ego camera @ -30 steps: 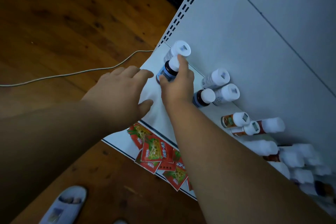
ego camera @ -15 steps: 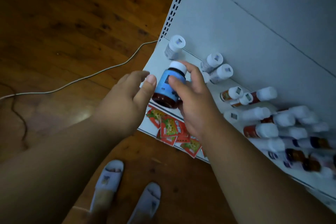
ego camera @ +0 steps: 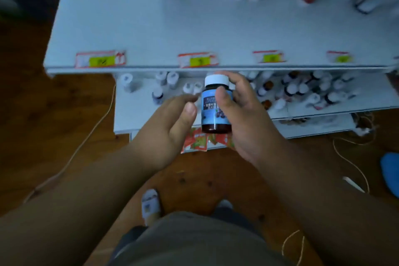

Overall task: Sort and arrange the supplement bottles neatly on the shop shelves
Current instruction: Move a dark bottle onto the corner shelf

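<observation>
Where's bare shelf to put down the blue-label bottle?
The upper shelf is mostly bare between its back row of bottles and the price tags. The lower shelf is bare at its left front, below a few scattered bottles; its right half is crowded. The right hand holds the blue-label bottle.

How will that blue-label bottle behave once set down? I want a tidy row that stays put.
The bottle, which the right hand grips, looks rigid, so it should not flex. Squat with a flat base, it probably stands steadily. Its round sides would likely roll if tipped, and the glossy label may be a little slippery.
</observation>
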`<move>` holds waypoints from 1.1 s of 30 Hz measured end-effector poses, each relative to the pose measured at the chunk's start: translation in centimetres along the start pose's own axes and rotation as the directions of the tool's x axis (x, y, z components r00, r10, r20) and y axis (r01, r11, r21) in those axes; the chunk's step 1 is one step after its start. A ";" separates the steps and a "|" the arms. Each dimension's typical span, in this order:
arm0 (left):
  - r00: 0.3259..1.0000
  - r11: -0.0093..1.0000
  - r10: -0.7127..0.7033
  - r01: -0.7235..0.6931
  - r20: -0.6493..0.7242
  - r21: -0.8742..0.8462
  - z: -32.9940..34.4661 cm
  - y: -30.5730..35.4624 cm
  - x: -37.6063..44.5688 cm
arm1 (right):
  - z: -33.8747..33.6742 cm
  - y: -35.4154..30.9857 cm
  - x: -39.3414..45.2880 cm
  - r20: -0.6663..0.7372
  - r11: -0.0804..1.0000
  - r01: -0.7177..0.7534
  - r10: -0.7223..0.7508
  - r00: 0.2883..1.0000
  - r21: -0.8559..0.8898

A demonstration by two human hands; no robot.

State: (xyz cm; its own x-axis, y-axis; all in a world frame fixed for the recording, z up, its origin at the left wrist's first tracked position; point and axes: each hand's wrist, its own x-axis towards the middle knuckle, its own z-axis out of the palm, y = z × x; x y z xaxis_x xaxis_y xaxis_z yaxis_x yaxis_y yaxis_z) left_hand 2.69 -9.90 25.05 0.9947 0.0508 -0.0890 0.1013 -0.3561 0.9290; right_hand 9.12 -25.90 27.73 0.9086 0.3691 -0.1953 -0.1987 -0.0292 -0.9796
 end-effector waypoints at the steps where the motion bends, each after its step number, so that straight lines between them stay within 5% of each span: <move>1: 0.999 0.999 0.042 -0.043 0.023 0.017 1.2 1.6 0.8 | -1.7 -1.1 -0.4 -0.056 0.999 0.043 -0.043 0.998 -0.003; 13: 0.894 0.900 0.366 -0.410 0.258 0.146 23.7 19.3 10.6 | -30.8 -9.1 -6.8 -0.360 0.962 0.196 -0.254 0.898 -0.190; 25: 0.814 0.876 0.434 -0.482 0.386 0.031 38.4 27.0 27.5 | -48.5 -13.6 0.0 -0.597 0.961 0.144 -0.261 0.759 -0.237; 33: 0.674 0.791 0.535 -0.611 0.509 -0.022 50.4 32.0 36.1 | -62.1 -14.4 1.2 -0.711 0.966 0.128 -0.251 0.657 -0.223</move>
State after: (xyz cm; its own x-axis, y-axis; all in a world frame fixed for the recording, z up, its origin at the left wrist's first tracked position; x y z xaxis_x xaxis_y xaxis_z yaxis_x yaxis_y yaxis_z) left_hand 42.61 -66.48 33.44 0.7328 -0.6313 0.2537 -0.5281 -0.2927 0.7971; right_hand 35.88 -82.67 38.73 0.9077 -0.4109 0.0845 0.0063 -0.1881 -0.9821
